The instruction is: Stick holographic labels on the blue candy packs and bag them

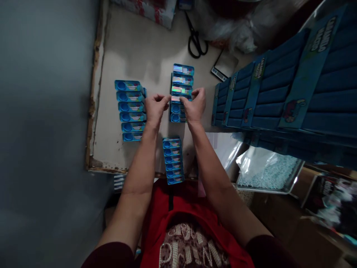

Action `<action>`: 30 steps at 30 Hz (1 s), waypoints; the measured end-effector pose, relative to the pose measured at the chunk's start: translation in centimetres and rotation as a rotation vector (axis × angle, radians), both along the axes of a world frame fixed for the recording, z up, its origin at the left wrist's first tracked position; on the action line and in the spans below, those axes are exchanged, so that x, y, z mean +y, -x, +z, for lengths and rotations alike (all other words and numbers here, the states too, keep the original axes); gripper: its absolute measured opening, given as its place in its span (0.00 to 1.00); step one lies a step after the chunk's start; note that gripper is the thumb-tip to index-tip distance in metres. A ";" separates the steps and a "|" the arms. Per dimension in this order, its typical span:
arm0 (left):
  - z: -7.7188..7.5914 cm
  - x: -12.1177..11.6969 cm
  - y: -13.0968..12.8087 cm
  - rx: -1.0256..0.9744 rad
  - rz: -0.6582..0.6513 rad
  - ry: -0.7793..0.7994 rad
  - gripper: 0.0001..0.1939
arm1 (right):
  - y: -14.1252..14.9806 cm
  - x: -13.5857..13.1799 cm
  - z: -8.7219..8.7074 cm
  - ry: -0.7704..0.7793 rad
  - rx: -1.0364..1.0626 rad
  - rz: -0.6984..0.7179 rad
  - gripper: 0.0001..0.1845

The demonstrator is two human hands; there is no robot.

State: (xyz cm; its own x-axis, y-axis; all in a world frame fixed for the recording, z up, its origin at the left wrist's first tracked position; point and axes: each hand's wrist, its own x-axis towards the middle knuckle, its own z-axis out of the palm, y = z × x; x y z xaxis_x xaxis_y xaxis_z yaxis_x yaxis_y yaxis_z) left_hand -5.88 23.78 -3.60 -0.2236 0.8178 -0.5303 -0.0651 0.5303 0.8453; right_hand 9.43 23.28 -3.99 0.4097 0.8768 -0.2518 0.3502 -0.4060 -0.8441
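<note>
In the middle of the table, small blue packs (182, 80) lie in a column. The upper ones carry shiny, rainbow-reflecting stickers (178, 89), while the lower two show a blue oval and no sticker. Across the fourth pack lies another shiny sticker (175, 98). My left hand (155, 108) pinches at its left end, thumb and forefinger together. From the other side my right hand (195, 105) has its thumb on the sticker's right part and its fingers curled at the pack's right end.
More blue packs stand in a column on the left (131, 117) and another near the front edge (173, 160). Black scissors (197, 44) and a small scale (223, 67) lie behind. Stacked blue boxes (279, 85) rise at right, above a tray of pale blue pellets (267, 173).
</note>
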 end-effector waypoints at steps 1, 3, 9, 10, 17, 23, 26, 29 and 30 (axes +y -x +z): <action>-0.7 -0.2 -0.2 -0.068 0.023 0.044 0.15 | -0.2 0.0 -0.3 0.017 0.027 -0.029 0.21; -2.1 -0.4 -0.9 -0.183 0.054 0.126 0.19 | -0.3 0.1 -0.8 0.057 0.101 -0.091 0.25; -2.2 -0.8 -2.3 -0.032 0.208 0.173 0.18 | 0.6 0.6 0.0 0.157 0.041 -0.135 0.27; -1.2 -1.4 -2.3 0.088 0.234 0.106 0.17 | 0.6 -0.1 0.8 0.156 0.038 -0.134 0.28; 5.7 -10.4 -6.0 0.578 -0.342 -0.430 0.01 | -3.3 -15.8 7.4 -0.085 -0.215 0.129 0.10; 3.2 -11.2 -13.5 0.391 -1.035 -0.426 0.12 | -11.9 -23.5 7.7 -0.146 -0.438 0.033 0.14; 1.9 -11.0 -14.7 0.354 -1.026 -0.286 0.12 | -14.7 -22.7 6.2 -0.123 -0.543 0.129 0.18; 1.8 -11.6 -14.5 0.390 -0.957 -0.247 0.09 | -15.5 -21.5 4.9 -0.104 -0.592 0.289 0.20; 1.9 -11.7 -14.4 0.397 -0.955 -0.249 0.08 | -15.5 -21.1 4.7 -0.093 -0.601 0.329 0.20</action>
